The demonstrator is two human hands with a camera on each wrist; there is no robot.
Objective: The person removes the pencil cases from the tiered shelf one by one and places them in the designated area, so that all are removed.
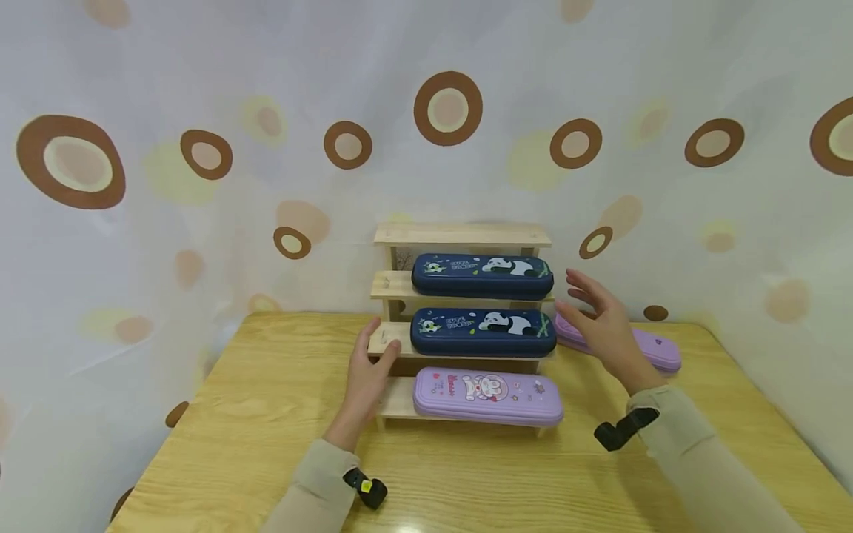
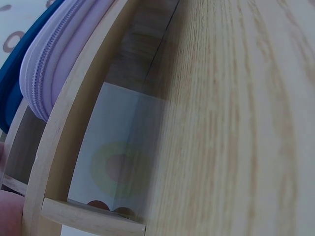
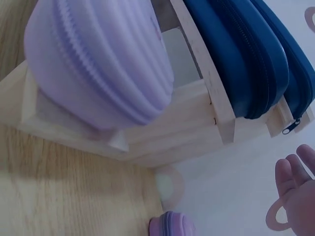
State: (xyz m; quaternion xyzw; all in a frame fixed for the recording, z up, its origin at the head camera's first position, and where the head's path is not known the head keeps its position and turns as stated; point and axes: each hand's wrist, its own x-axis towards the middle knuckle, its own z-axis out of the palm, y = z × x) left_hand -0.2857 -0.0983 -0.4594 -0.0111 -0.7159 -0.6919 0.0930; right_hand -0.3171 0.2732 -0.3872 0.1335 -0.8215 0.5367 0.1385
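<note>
Your left hand [image 1: 366,370] pinches the left end of the shelf [image 1: 460,235], probably steadying it; your right hand [image 1: 603,329], spread and holding nothing, is near the far blue case [image 1: 483,277]. The near blue case [image 1: 483,333] and near purple case [image 1: 489,397] also lie lengthwise, fitting their narrow steps [image 1: 400,403].

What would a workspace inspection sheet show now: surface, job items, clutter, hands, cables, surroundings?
Surface: wood-grain table
Job items: wooden rack, four tiers; lilac case on the lowest, lower panda case on the second, upper panda case on the third; another lilac case on the table, right of the rack
Clutter: nothing seen
Hands: left hand holds the rack's left end; right hand open beside the upper panda case, not touching it
Cables: nothing seen
Surroundings: pale backdrop, brown rings
</note>
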